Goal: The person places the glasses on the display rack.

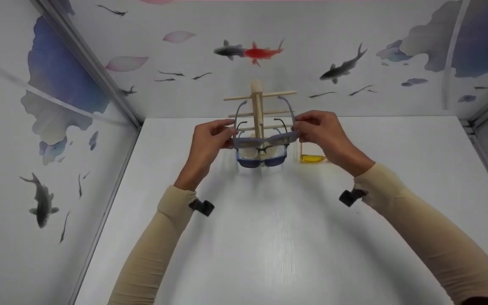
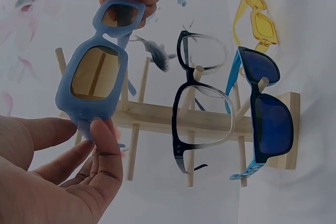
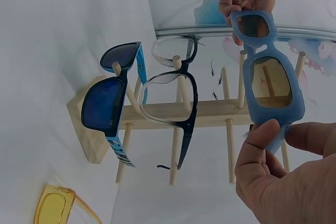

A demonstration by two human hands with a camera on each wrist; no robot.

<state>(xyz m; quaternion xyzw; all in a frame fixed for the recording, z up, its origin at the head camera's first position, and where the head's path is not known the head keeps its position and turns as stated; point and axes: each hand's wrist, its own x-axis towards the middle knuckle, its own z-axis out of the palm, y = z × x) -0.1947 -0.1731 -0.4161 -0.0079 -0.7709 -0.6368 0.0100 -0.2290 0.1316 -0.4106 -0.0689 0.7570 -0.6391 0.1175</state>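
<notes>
My left hand [image 1: 211, 142] and right hand [image 1: 324, 134] pinch light blue sunglasses [image 2: 97, 109] with brownish lenses, one hand at each side near the hinges. Their temples point away toward a wooden glasses stand [image 1: 256, 103], which has a post and several crossbars. In the wrist views, the sunglasses are in front of the stand's upper bars; whether they touch any bar, I cannot tell. Lower on the stand hang black glasses with clear lower rims [image 3: 190, 98]. Under those are dark sunglasses with blue lenses [image 3: 103, 103] and bright blue temples.
On the white table [image 1: 252, 237], yellow glasses [image 1: 312, 159] lie right of the stand, near my right hand. The stand's wooden base [image 2: 289, 129] shows in the wrist views. White walls printed with fish [image 1: 342, 70] enclose the table at the back and sides.
</notes>
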